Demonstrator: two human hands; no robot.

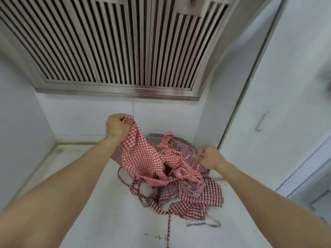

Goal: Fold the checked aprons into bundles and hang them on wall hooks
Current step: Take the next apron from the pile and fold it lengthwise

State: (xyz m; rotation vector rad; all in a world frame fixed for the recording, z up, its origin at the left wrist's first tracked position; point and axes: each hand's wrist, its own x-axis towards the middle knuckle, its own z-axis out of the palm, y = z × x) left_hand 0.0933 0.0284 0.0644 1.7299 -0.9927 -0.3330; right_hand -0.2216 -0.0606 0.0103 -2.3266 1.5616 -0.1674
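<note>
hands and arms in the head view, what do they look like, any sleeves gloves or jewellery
Both forearms are bare as far as the frame shows: no sleeves, gloves or wristwatch in view. The left hand wears nothing visible. The right hand seems to have a small dark ring on one finger, though it is too blurred to be sure.

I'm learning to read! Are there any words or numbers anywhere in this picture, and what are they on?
No text here can be read.
Faint dark marks on the white counter, near its front edge: too blurred to read.
Dark smudge beside the checked aprons, at: a scribble, not readable.
Nothing written on the metal vent hood.
</note>
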